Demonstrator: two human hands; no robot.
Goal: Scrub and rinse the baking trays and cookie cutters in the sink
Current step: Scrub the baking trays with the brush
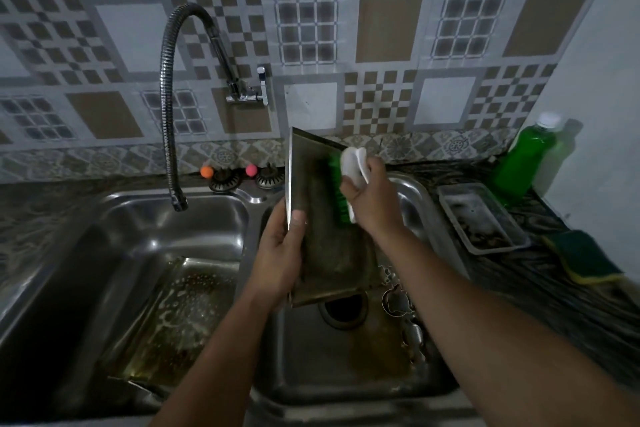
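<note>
Left hand [280,250] has a grip on the long left edge of a baking tray [325,246], holding it tilted up over the right basin of the sink [346,388], thumb on the inside face. Right hand [370,198] is wrapped round the white handle of a green-bristled scrub brush [341,180], bristles pressed on the tray near its top. Another tray [173,319] lies soapy in the left basin. Cookie cutters [398,302] sit at the right basin's right edge. On the surface at the right: a plastic container [481,218], sponge [585,256], green soap bottle [523,159].
</note>
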